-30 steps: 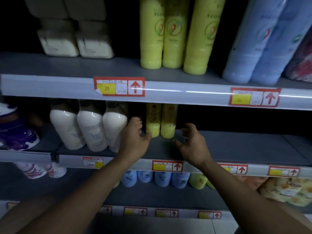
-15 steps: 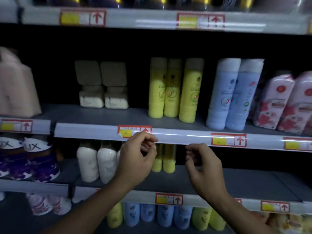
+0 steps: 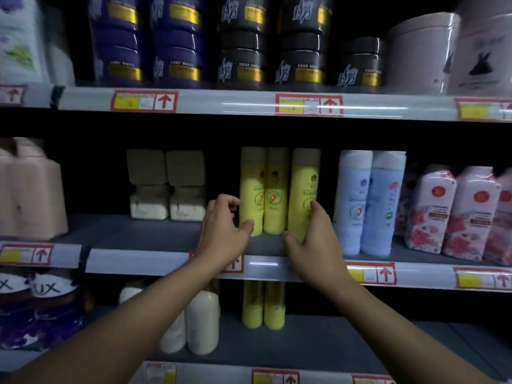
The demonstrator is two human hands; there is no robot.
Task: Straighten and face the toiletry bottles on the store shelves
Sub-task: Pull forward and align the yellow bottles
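Yellow bottles (image 3: 273, 192) flanked by left hand (image 3: 223, 234), right hand (image 3: 313, 239).

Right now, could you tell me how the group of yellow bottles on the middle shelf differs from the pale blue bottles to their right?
The yellow bottles number three; the pale blue bottles number two. The yellow bottles look slimmer, with dull tan caps, while the blue ones look wider, with whitish caps. The left hand and right hand flank the yellow group, the right one touching it; nothing touches the blue pair. Both groups stand upright on the same shelf.
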